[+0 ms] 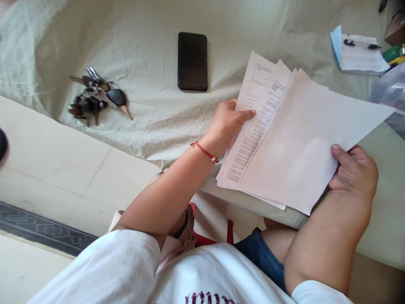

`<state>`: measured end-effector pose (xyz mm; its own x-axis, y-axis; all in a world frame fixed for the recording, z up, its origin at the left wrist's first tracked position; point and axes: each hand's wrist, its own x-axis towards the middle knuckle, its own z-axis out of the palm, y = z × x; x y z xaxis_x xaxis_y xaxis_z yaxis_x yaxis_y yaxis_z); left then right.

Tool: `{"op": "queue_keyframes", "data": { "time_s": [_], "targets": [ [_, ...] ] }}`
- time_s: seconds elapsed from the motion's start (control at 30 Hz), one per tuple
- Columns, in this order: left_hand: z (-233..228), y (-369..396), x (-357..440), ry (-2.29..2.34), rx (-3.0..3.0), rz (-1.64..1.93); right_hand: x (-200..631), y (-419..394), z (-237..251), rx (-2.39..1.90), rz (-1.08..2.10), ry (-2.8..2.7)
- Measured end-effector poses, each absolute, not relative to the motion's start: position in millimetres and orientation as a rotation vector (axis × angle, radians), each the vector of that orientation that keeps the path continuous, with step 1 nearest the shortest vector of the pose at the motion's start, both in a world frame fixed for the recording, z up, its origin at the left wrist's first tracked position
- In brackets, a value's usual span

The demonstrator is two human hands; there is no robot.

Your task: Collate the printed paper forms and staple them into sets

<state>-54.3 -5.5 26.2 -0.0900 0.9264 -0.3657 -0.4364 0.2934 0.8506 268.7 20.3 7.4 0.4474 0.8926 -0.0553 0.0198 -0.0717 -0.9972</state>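
Surface: pale wrinkled sheet [152, 109] spread over a bed or low table, tiled floor [63, 169] to the near left with a dark patterned strip; we look down from above.
Near: our white shirt and denim at the bottom edge, both forearms reaching out from it.
Right hand: right hand [354, 171] at the near right corner of the stack of papers [294, 143], thumb on top of the sheets, fingers curled under; clamped on the paper.
Left hand: left hand [228, 124] on the left edge of the same stack, thumb pressed on a printed page, fingers behind; pinching it. Red string bracelet [205, 151] on that wrist.
Papers: several sheets fanned out, top one blank, printed ones showing at left; held tilted over the right part of the sheet, not lying flat.
Mid left: bunch of keys [95, 96] on the cloth, well apart from our hands.
Mid centre: black phone [192, 61], screen dark, lying flat just beyond the left hand, not touching it.
Far right: small notepad [360, 55] with a pen on top; more items at the corner, too cropped for us to tell.
Risk: we judge the fan is loose and held by edges only, so a slack thumb could let sheets slide out or lose order; the long unsupported corner at right could bend or crease.
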Motion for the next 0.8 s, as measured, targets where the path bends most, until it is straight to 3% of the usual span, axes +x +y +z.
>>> {"op": "queue_keyframes", "data": {
  "time_s": [0.43,0.8],
  "targets": [
    [23,-7,-51,1.122,0.574,1.237,247,13,14,-1.566,1.031,-0.836],
    [31,-3,-53,1.208,0.561,1.175,268,25,-6,-1.405,0.917,-0.944]
  ]
}}
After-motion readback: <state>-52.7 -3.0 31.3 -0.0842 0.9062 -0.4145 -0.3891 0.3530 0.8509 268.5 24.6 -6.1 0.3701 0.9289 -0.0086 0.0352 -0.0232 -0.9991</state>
